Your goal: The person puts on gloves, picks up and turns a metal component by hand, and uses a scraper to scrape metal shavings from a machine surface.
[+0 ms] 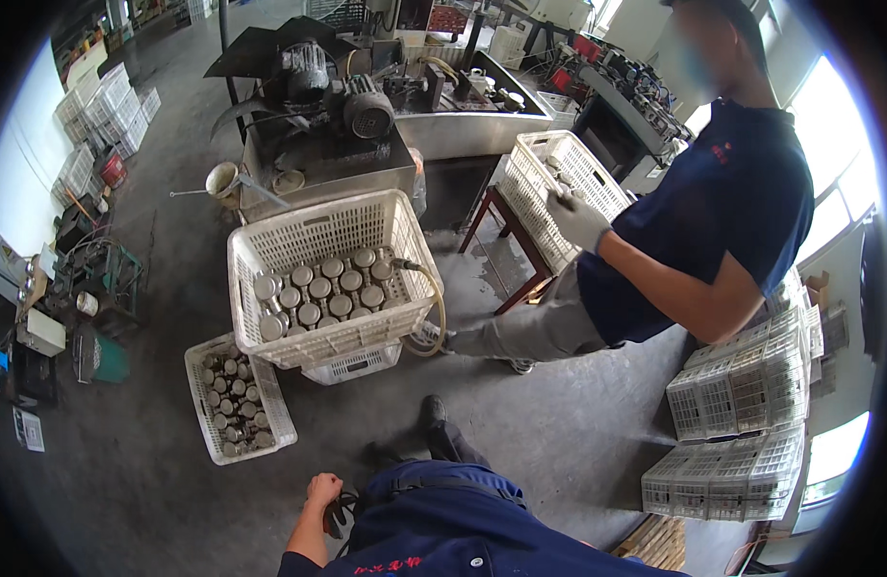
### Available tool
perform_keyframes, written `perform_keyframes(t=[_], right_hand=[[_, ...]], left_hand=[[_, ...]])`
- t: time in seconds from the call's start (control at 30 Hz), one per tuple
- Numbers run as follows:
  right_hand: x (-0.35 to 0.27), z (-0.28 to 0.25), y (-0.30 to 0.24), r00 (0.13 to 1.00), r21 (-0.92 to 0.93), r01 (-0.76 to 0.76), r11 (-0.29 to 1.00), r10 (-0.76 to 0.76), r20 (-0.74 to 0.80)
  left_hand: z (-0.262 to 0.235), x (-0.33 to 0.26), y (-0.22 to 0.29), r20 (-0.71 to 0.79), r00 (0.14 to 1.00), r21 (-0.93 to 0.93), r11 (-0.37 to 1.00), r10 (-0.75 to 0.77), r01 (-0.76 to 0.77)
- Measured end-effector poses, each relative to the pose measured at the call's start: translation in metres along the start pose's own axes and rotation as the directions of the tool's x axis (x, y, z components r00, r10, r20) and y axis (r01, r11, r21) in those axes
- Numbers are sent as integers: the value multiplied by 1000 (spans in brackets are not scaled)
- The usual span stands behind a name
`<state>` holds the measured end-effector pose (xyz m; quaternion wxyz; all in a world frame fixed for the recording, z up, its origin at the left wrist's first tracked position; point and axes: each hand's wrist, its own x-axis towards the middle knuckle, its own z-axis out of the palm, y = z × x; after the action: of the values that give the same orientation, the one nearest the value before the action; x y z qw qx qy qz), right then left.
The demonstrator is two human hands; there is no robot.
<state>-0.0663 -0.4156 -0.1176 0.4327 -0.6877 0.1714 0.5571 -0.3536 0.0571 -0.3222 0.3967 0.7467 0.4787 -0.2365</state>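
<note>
My left hand (pixel 323 489) is bare and hangs low by my left side, its fingers curled closed. A dark glove (pixel 341 515) hangs against it and appears to be held in it. My right hand is out of the picture. Ahead of me stands a big white plastic crate (pixel 318 351) raised on another crate, holding several round-topped metal parts (pixel 319 288) in rows. A hose with a dark nozzle (pixel 405 263) hooks over its right rim. On the floor to the left, a second white crate (pixel 280 428) holds more such metal parts (pixel 237 399).
At right, a co-worker in a dark shirt (pixel 694 231) holds a gloved hand (pixel 578 221) over a white crate (pixel 597 183) on a red-brown stand (pixel 532 288). Machinery with motors (pixel 369 113) stands behind. Stacked crates (pixel 737 394) line the right; a green bin (pixel 105 358) stands left.
</note>
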Motion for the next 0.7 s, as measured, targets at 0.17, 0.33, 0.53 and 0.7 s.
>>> perform_keyframes(t=[0.17, 0.33, 0.53, 0.7], right_hand=[[2, 8, -9, 999, -7, -16, 1000, 17, 38], [23, 30, -30, 991, -37, -19, 999, 24, 135], [45, 58, -49, 971, -60, -21, 998, 35, 236], [54, 78, -61, 956, -59, -28, 998, 44, 291]], left_hand=[[2, -4, 7, 62, 997, -99, 994, -43, 49], [22, -8, -9, -13, 1000, -56, 998, 21, -22], [35, -11, -17, 6, 1000, -25, 999, 21, -21], [37, -7, -34, 11, 997, 12, 997, 72, -72]])
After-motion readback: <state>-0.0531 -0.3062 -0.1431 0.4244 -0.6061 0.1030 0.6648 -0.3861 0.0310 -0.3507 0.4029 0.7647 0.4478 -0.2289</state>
